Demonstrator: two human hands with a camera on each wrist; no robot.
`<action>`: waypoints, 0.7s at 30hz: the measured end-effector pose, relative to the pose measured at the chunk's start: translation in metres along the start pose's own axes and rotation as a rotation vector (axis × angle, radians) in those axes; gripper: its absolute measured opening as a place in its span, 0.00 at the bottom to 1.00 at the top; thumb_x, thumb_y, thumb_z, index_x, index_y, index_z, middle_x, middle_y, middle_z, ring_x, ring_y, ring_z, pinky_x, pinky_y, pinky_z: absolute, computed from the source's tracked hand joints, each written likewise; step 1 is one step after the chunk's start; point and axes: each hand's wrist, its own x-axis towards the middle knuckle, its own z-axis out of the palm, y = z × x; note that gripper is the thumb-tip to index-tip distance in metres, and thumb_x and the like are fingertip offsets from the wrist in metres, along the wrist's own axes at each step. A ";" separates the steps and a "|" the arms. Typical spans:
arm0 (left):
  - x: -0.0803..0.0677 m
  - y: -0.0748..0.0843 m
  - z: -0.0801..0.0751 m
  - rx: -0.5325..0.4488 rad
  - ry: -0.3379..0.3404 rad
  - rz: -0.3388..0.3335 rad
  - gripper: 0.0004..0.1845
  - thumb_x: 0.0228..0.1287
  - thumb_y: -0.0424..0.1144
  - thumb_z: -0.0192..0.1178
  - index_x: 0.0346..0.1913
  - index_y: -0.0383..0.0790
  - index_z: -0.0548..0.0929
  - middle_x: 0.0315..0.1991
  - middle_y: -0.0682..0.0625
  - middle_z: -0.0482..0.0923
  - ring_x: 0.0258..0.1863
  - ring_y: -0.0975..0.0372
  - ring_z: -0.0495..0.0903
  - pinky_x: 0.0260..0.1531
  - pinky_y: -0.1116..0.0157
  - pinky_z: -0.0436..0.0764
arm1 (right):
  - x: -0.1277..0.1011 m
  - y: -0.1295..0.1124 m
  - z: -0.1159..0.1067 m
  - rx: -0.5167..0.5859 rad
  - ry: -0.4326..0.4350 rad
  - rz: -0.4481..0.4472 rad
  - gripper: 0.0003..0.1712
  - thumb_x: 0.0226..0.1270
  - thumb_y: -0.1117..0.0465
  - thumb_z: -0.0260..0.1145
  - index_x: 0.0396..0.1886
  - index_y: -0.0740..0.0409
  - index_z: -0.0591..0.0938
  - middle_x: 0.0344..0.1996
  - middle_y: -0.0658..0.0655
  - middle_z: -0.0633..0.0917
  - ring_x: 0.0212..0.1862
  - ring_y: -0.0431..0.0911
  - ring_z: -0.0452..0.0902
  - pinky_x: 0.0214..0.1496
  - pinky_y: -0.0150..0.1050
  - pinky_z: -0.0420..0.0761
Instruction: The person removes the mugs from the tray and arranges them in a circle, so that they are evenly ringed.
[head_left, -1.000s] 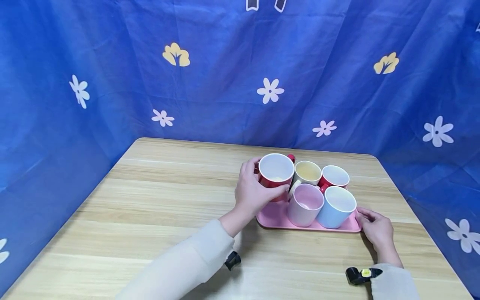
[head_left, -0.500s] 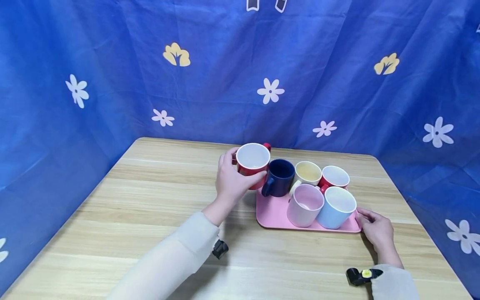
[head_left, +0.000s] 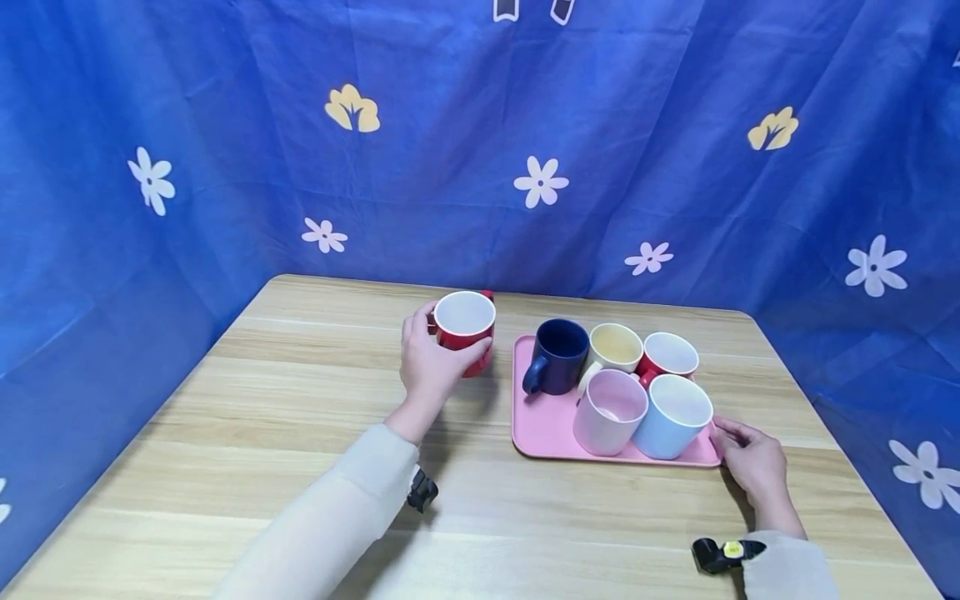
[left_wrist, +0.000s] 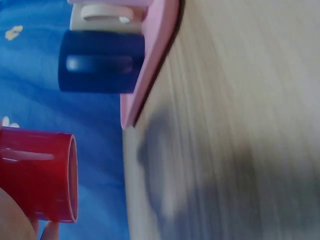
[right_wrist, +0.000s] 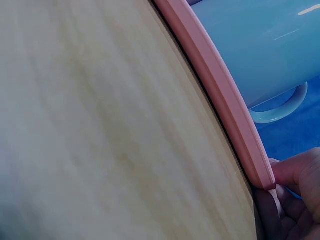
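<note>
My left hand [head_left: 431, 367] grips a red mug [head_left: 465, 327] with a white inside, just left of the pink tray [head_left: 544, 430] and low over the wooden table [head_left: 285, 417]. The left wrist view shows the same red mug [left_wrist: 37, 175] in my fingers with the tray edge [left_wrist: 150, 65] beside it. On the tray stand a dark blue mug [head_left: 557, 357], a cream mug [head_left: 615, 346], a second red mug [head_left: 667, 354], a pink mug [head_left: 609, 410] and a light blue mug [head_left: 673, 413]. My right hand [head_left: 750, 460] holds the tray's near right corner [right_wrist: 260, 175], fingers curled at its rim.
A blue cloth with flower prints [head_left: 480, 142] hangs behind and beside the table. The table's far edge runs just behind the mugs. Bare wood stretches to the left and front of the tray.
My left hand has lifted the red mug off the tray's back left and carried it left, off the tray, and lower. The dark blue mug is now uncovered. The right hand stayed put.
</note>
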 end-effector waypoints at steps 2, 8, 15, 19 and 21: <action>0.003 -0.005 0.001 0.012 0.017 -0.014 0.44 0.33 0.52 0.79 0.59 0.46 0.72 0.51 0.47 0.70 0.50 0.57 0.72 0.43 0.51 0.76 | 0.000 0.001 0.000 0.006 -0.002 0.000 0.23 0.68 0.56 0.61 0.55 0.70 0.78 0.48 0.68 0.81 0.57 0.61 0.72 0.56 0.53 0.69; 0.013 -0.017 0.003 0.011 0.062 -0.033 0.44 0.32 0.53 0.79 0.58 0.47 0.72 0.52 0.47 0.70 0.51 0.57 0.72 0.43 0.50 0.76 | 0.000 0.001 0.001 0.003 0.010 -0.004 0.21 0.68 0.58 0.61 0.54 0.70 0.79 0.48 0.68 0.82 0.56 0.59 0.74 0.55 0.52 0.71; 0.024 -0.031 0.005 0.015 0.095 -0.055 0.45 0.33 0.53 0.79 0.59 0.46 0.72 0.53 0.47 0.69 0.52 0.56 0.72 0.45 0.50 0.76 | 0.000 0.001 0.001 0.000 0.019 -0.017 0.22 0.68 0.58 0.61 0.53 0.70 0.79 0.47 0.68 0.82 0.55 0.60 0.74 0.54 0.51 0.72; 0.029 -0.038 0.005 0.039 0.108 -0.075 0.45 0.33 0.53 0.79 0.59 0.46 0.72 0.53 0.47 0.69 0.53 0.56 0.71 0.45 0.49 0.76 | 0.001 0.002 0.001 -0.021 0.030 -0.031 0.21 0.67 0.58 0.61 0.53 0.69 0.80 0.46 0.67 0.83 0.48 0.51 0.79 0.48 0.39 0.76; 0.033 -0.041 0.004 0.053 0.113 -0.096 0.45 0.34 0.53 0.79 0.60 0.46 0.71 0.53 0.47 0.69 0.54 0.55 0.70 0.46 0.48 0.75 | 0.001 0.002 0.001 -0.031 0.035 -0.036 0.21 0.67 0.58 0.61 0.52 0.69 0.80 0.45 0.66 0.83 0.42 0.41 0.78 0.43 0.30 0.75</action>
